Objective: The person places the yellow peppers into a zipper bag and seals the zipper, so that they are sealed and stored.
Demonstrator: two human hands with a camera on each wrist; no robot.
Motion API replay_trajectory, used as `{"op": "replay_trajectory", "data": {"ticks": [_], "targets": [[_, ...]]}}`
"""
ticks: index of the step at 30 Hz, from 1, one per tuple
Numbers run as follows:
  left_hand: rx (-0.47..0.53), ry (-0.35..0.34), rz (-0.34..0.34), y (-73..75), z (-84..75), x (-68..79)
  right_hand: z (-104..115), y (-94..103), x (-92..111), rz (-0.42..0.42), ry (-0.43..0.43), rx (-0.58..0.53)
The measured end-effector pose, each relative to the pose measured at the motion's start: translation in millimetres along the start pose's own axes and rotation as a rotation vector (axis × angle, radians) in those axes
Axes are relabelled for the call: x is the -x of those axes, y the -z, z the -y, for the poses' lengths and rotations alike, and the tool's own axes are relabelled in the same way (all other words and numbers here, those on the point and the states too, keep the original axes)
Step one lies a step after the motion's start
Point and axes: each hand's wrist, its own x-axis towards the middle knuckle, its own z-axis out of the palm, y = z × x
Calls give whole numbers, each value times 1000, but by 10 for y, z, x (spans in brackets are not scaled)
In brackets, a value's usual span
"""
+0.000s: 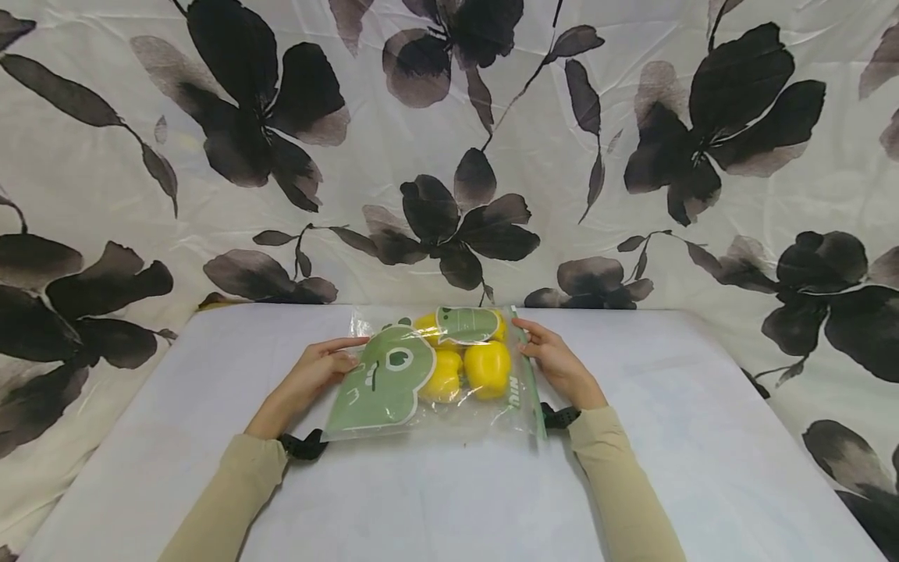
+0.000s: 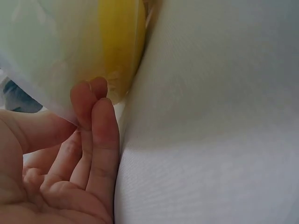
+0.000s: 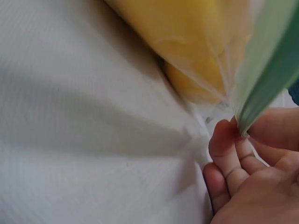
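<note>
A clear zip bag [image 1: 449,425] printed with a green cartoon character lies over the white table, its green zip edge [image 1: 530,382] to the right. Inside it are several yellow bell peppers [image 1: 488,369], one partly covered by a smaller green print. My left hand [image 1: 312,378] pinches the bag's left edge between thumb and fingers, with the backs of the fingers close to the tabletop in the left wrist view. At the opposite side, my right hand [image 1: 558,363] pinches the green zip edge; its thumb and forefinger [image 3: 223,140] meet at that strip in the right wrist view.
The white-covered table [image 1: 435,499] spreads around the bag, its far edge just behind it. Beyond hangs a pale cloth [image 1: 548,156] with dark flowers. Black bands [image 1: 303,446] circle both wrists below beige sleeves [image 1: 232,492].
</note>
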Motion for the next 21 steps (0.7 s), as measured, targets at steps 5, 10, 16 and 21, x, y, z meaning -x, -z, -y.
{"op": "replay_trajectory", "data": {"ticks": [5, 10, 16, 21], "targets": [[-6, -7, 4, 2, 18, 13, -12, 1, 2, 7, 2, 11], [-53, -14, 30, 31, -25, -6, 3, 63, -10, 30, 36, 56], [-353, -74, -27, 112, -243, 67, 216, 165, 105, 85, 129, 381], [-759, -254, -195, 141, -440, 221, 566, 295, 369, -27, 310, 845]]}}
